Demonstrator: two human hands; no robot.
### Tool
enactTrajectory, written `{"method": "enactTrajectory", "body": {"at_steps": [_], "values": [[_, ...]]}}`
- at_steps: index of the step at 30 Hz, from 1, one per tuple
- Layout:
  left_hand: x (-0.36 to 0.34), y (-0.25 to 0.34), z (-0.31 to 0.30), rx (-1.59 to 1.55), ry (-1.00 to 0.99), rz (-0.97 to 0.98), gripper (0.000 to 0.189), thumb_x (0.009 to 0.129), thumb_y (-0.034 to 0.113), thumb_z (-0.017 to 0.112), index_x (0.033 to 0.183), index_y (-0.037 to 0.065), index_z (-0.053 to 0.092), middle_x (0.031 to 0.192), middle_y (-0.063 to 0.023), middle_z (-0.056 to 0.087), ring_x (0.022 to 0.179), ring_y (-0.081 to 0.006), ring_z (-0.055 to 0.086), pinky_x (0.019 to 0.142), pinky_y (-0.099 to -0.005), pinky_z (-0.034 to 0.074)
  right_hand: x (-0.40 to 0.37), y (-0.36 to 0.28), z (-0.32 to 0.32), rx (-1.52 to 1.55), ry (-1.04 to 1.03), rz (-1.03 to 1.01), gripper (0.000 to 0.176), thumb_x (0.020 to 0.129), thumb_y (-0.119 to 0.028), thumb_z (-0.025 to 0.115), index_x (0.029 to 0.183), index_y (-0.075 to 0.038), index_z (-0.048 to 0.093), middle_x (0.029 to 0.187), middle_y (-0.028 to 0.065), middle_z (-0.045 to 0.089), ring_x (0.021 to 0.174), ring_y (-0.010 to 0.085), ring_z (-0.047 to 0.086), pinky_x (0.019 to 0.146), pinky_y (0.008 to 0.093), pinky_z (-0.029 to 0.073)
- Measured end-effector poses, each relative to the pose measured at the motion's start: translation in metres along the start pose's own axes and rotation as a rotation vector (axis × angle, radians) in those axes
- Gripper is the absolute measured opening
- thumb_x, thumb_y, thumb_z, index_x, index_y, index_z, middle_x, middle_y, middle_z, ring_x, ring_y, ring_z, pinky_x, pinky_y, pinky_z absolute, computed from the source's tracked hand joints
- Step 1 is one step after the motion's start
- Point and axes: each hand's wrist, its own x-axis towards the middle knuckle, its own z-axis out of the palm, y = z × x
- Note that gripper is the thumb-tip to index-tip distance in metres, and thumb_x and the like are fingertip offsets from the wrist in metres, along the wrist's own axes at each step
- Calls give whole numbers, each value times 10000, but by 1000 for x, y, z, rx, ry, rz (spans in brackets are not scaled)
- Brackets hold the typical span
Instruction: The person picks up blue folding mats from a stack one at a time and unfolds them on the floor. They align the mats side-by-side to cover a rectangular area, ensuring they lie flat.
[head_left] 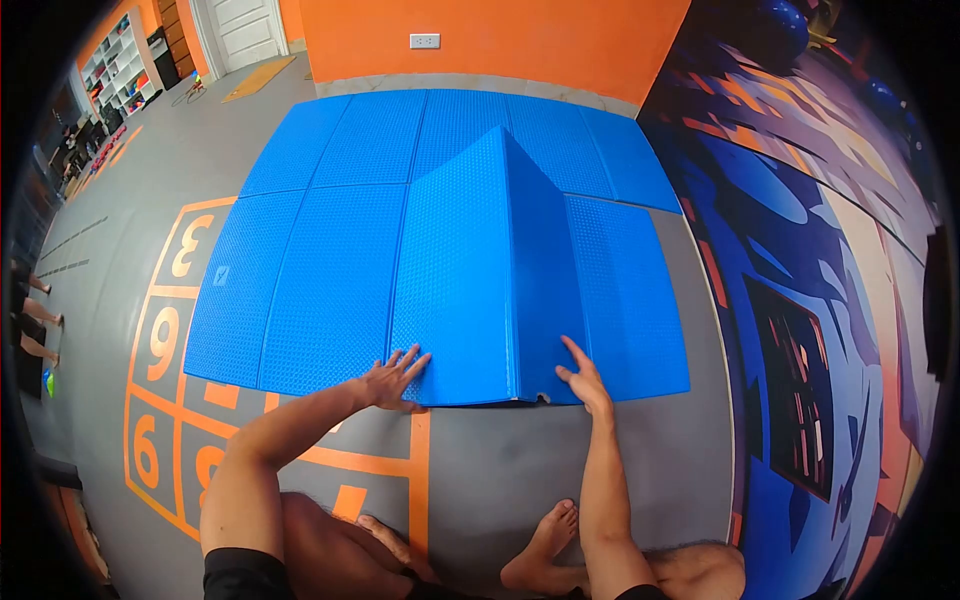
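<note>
A large blue folding mat (335,260) lies on the grey floor, made of several textured panels. Two of its near panels rise into a ridge that points upward, just right of the mat's centre. My left hand (393,380) rests with spread fingers on the near edge of the mat, left of the ridge. On the other side of the ridge, my right hand (585,378) is at the near edge, thumb and index finger apart, touching or close to the mat. Neither hand is closed around anything.
My bare feet are on the grey floor (660,470), which has orange numbered squares. An orange wall (500,50) with a socket stands behind the mat, a painted wall (790,250) at right. Shelves (115,70) and another person's legs (38,320) are at left.
</note>
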Motion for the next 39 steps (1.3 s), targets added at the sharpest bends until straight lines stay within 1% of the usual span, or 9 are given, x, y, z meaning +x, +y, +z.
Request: {"method": "enactTrajectory", "body": {"at_steps": [2,5,8,11,20,26,29,32,39], "values": [[-2,-13,15,26,-30,-29,1102,836,646,665,1613,223,8,1666,-190,31,1471,-499,214,1071,-709,360,-2,-11,8,-175,-139,-89,758,888,-334,749,1543,-203,390,1641,173,238,1501,347,258,1196,405,281],[1,-27,31,49,-44,-36,1097,830,554,727,1613,252,20,1676,-147,22,1477,-494,203,1078,-697,365,2,5,24,-202,-78,65,865,898,-565,663,1592,-237,263,1667,163,140,1536,342,137,1222,515,182],[2,-32,30,52,-74,-28,1060,846,484,740,1613,275,39,1682,-107,27,1480,-489,200,1081,-692,367,5,38,34,-414,-67,195,998,829,-790,548,1609,-286,182,1684,134,41,1546,356,40,1195,648,69],[5,-38,32,92,-91,-14,1001,867,451,724,1613,278,78,1685,-83,36,1480,-487,203,1086,-681,371,5,40,33,-647,-11,344,1125,740,-891,518,1616,-310,115,1689,105,-24,1544,378,-24,1155,719,7],[9,-44,43,176,-65,10,923,861,386,730,1601,244,196,1674,-97,103,1464,-468,254,1115,-549,420,7,66,-14,-818,230,571,1107,739,-809,635,1606,-298,174,1683,124,65,1526,427,82,1188,661,116],[1,-36,32,166,-79,14,981,843,412,763,1606,252,168,1678,-92,78,1471,-454,241,1116,-556,412,20,132,-29,-806,469,572,1032,783,-725,671,1590,-267,220,1668,161,106,1510,441,127,1164,676,173],[0,-30,30,206,-100,-7,1058,817,456,787,1614,250,123,1682,-96,46,1480,-449,223,1128,-564,390,19,105,-8,-657,368,422,1062,762,-712,706,1588,-252,221,1660,209,79,1511,470,77,1147,711,153],[2,-32,41,279,-63,-14,1111,776,469,822,1615,257,125,1682,-90,60,1501,-436,182,1121,-570,391,12,52,12,-689,309,522,1100,734,-714,727,1589,-256,209,1657,234,36,1513,485,1,1131,749,102],[5,-27,35,283,-87,-43,1144,778,447,825,1619,250,74,1685,-100,20,1488,-448,205,1134,-577,359,32,82,11,-704,367,520,1157,702,-722,746,1597,-277,165,1661,221,-17,1513,478,-68,1126,761,49]]}}
